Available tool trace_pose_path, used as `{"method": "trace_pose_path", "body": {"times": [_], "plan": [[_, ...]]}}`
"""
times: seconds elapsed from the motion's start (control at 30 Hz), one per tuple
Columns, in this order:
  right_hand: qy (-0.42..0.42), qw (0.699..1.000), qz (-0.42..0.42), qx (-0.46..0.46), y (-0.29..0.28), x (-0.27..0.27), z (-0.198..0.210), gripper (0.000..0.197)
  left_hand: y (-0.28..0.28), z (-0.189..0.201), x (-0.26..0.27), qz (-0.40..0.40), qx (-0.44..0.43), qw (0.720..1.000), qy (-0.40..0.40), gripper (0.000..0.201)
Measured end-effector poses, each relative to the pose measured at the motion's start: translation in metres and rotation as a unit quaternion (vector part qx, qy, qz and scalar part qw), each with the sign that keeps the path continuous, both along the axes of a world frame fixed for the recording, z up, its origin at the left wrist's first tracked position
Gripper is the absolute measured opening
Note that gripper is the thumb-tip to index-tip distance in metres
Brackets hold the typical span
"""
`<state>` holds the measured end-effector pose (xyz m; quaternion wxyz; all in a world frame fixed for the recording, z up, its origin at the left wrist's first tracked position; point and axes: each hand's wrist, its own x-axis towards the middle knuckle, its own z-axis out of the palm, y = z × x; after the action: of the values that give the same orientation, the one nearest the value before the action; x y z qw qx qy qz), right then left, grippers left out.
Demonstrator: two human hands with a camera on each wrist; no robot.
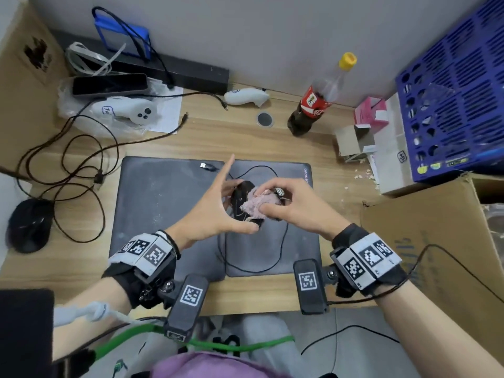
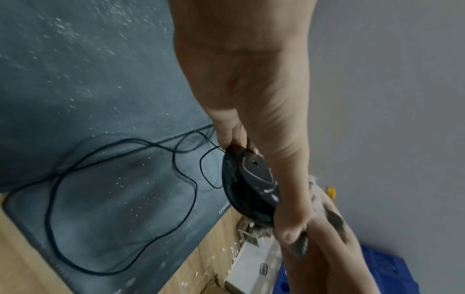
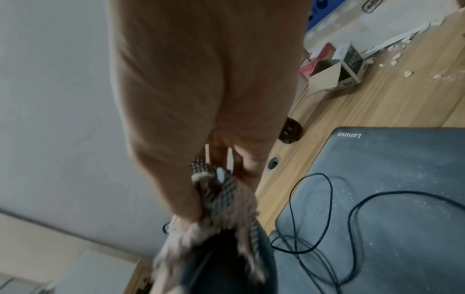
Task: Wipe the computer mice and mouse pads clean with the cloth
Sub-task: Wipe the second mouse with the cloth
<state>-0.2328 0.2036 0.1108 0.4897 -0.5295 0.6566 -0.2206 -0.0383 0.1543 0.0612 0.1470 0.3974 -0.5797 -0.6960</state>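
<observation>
Left hand (image 1: 215,214) fingers gripping black mouse (image 1: 240,199) (lifted over pad (image 1: 163,197)), right hand (image 1: 294,205) pinching cloth (image 1: 255,204) onto it

Even, soft indoor light fills the head view, with only faint shadows under the hands and a dull sheen on the cola bottle (image 1: 317,100); straight lines bow strongly toward the picture's edges, as at the blue crate (image 1: 452,94). Both wrist views are dimmer and greyer, with noisy, washed-out colour. In the right wrist view the cloth (image 3: 226,201) and mouse (image 3: 221,264) smear into motion blur, while the mouse pad (image 3: 392,179) behind them, with its white specks, stays fairly sharp.
</observation>
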Motion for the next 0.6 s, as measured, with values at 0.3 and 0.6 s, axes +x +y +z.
{"method": "trace_pose_path", "body": {"times": [0.3, 0.6], "plan": [[0.046, 0.966, -0.246, -0.067, -0.02, -0.039, -0.007, 0.026, 0.014, 0.015, -0.013, -0.049, 0.005, 0.996, 0.07, 0.131], [0.13, 0.989, 0.039, -0.059, -0.006, -0.009, 0.007, 0.025, 0.017, 0.006, -0.002, -0.017, -0.025, 0.999, 0.03, 0.131]]}}
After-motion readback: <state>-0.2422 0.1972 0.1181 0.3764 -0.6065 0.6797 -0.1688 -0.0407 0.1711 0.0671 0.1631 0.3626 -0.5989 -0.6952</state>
